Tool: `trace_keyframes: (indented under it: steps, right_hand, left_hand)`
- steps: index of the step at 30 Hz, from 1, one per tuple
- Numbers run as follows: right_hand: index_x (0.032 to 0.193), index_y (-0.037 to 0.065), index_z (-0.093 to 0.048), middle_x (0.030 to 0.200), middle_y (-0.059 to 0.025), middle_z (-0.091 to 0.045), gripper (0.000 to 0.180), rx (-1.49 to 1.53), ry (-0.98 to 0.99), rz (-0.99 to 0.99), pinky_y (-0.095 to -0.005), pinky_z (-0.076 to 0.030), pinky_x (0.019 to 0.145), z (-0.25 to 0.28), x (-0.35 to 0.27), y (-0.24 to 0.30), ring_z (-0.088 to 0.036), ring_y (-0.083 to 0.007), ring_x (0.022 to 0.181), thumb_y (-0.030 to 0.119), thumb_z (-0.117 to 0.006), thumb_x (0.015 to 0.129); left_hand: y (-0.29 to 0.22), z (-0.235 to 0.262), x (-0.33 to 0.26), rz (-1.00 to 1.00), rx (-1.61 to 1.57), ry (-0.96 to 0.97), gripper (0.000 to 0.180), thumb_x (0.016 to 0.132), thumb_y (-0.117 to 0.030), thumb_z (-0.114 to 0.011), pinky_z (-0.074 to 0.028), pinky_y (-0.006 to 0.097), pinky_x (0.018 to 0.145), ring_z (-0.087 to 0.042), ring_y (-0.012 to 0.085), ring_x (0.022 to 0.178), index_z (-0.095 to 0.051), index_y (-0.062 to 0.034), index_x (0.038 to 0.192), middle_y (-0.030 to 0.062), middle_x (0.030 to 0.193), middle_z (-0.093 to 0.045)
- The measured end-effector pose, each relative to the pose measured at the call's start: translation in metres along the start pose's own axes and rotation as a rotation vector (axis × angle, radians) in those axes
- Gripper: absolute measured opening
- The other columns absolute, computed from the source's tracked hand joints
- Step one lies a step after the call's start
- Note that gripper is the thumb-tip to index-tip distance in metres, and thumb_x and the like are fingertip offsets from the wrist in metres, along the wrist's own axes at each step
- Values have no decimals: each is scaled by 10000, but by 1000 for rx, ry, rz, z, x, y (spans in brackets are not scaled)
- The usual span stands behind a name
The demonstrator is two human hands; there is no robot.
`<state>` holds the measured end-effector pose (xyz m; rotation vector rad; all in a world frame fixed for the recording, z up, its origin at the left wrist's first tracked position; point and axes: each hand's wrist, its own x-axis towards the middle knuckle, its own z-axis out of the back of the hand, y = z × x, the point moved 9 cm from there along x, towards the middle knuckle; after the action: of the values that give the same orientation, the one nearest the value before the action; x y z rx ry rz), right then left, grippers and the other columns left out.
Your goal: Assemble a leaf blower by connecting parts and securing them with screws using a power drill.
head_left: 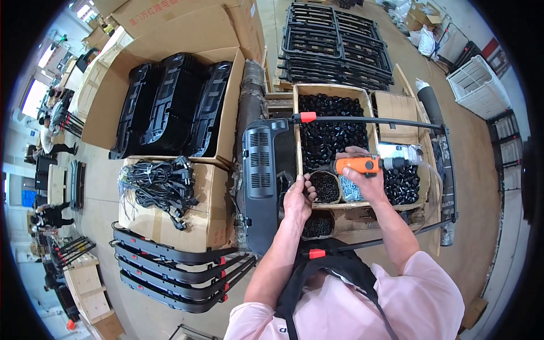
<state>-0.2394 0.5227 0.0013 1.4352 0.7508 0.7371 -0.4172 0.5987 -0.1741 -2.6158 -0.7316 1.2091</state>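
My right hand point(362, 177) is wrapped round an orange power screwdriver point(357, 165), held level with its front end toward my left hand and a hose at its back end. My left hand point(300, 196) is closed with fingertips together; anything in them is too small to make out. It is beside the black plastic housing point(260, 207) with slotted vents. From that housing a black tubular frame point(362, 119) with red clips runs to the right. Below the screwdriver are a tub of small dark screws point(326, 187) and a tub of silvery-blue screws point(351, 189).
A wooden-edged bin holds black plastic parts point(331, 130). More screws fill a lower tub point(318, 224). To the left are a carton of black mouldings point(175, 107), bundled power cables point(158, 184) and stacked curved frames point(175, 272). Metal frames point(337, 45) lie behind; people work far left.
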Motion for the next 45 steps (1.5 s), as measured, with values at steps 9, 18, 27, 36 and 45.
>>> trace_keyframes:
  steps: [9,18,27,36,45]
  right_hand:
    - [1399,-38,-540,1307,-214,-697,636,55,67,3,-396,-549,1075,-61,-10,2,-673,-240,1228,162,-836,874]
    - [1402,-23,-545,1299,-210,-702,633,9,40,7,-388,-546,1063,-76,-9,9,-681,-232,1195,185,-834,879]
    - [1399,-19,-556,1304,-199,-704,611,-5,100,-19,-388,-539,1079,-103,-1,15,-677,-229,1205,132,-830,874]
    - [1364,-39,-573,1270,-141,-722,545,-178,149,126,-362,-525,1074,-160,54,19,-682,-190,1164,99,-793,885]
    - [1375,-18,-582,1259,-157,-733,537,-162,220,122,-358,-528,1068,-222,112,1,-692,-198,1153,117,-798,902]
  left_hand:
    - [-32,-3,1,11,-165,71,323,1085,-390,-599,-506,229,577,-574,96,676,-656,-74,1114,-26,806,-600]
    - [-47,2,-3,-5,-102,129,295,1079,-368,-614,-540,232,575,-603,98,653,-668,-79,1088,-24,803,-632]
    - [-54,4,-4,5,-185,202,372,1092,-439,-565,-497,229,622,-583,100,699,-659,-81,1119,-35,794,-591]
    - [-60,11,-32,-29,-214,160,302,1140,-265,-441,-585,317,798,-701,215,917,-586,-30,1263,107,1053,-711]
    - [-82,25,-54,-112,-33,263,317,1119,-214,-547,-541,241,742,-662,95,857,-611,-49,1382,45,1109,-737]
